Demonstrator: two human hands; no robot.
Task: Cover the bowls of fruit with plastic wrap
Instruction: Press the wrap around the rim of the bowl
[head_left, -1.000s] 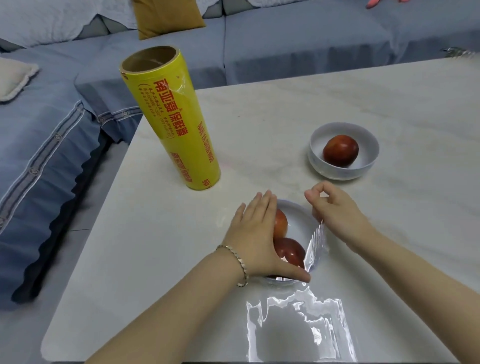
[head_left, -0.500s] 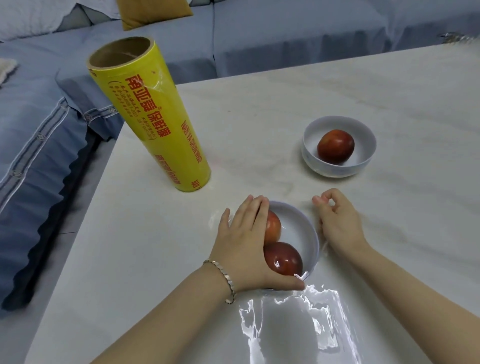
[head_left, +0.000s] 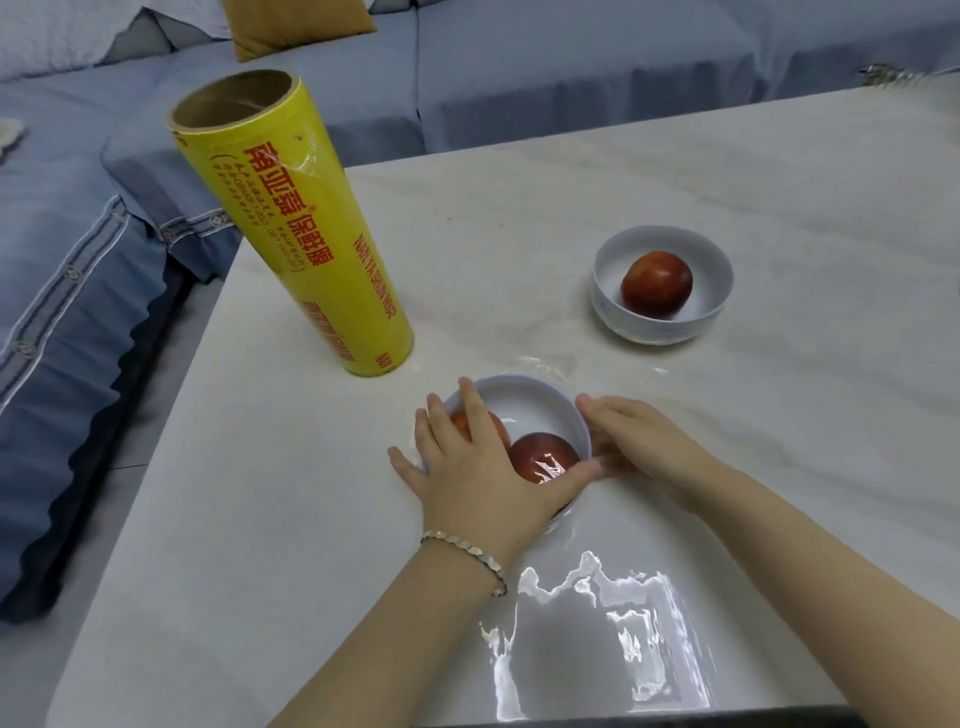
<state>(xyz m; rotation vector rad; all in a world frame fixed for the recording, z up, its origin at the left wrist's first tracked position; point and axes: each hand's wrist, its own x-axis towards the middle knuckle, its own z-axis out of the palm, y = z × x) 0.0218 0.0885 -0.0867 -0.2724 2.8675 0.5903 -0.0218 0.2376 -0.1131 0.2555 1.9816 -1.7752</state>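
Blue sofa cushions (head_left: 571, 78) border the pale marble tabletop (head_left: 675, 182), where the near bowl (head_left: 524, 400) of two red fruits sits under plastic wrap (head_left: 597, 613); the left hand (head_left: 478, 467) lies flat and open on top while the right hand (head_left: 639, 441) cups the bowl's side. Pressing the film down all around the rim (excess trails toward the person) should seal it. A second ago the right hand pinched the film up; now it is lowered, and the far bowl (head_left: 662, 286) and yellow wrap roll (head_left: 296, 228) remain untouched.

We see a pale marble table (head_left: 649, 171) filling the right of the frame, a blue-covered sofa (head_left: 519, 78) along the top and left, a mustard cushion (head_left: 296, 21) at top.
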